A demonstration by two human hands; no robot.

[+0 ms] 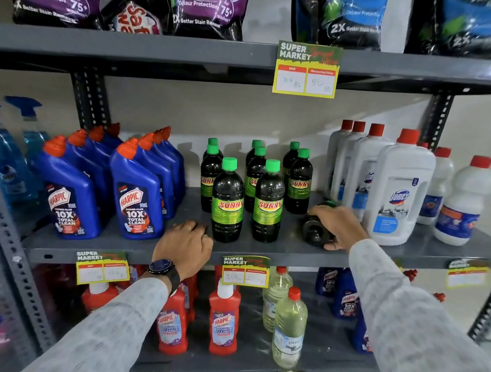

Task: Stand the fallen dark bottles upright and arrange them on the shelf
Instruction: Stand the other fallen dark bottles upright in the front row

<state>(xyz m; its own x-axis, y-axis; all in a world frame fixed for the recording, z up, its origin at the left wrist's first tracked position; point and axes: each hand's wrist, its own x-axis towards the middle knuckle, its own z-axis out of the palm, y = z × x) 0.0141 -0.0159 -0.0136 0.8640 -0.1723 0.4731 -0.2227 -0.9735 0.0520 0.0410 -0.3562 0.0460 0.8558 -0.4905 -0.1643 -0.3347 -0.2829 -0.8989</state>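
Several dark bottles point(227, 202) with green caps and green "SUNNY" labels stand upright in rows on the middle shelf point(262, 253). To their right one more dark bottle point(316, 226) lies on its side with its base toward me. My right hand point(336, 225) is closed over that fallen bottle from above. My left hand point(185, 247), with a dark watch on the wrist, rests on the shelf's front edge just left of the nearest upright bottle, fingers curled and holding nothing.
Blue Harpic bottles point(138, 189) stand in rows at the left. White red-capped bottles point(399, 192) stand close on the right of the fallen bottle. Price tags point(245, 271) hang from the shelf edge. Red bottles point(223, 319) fill the shelf below.
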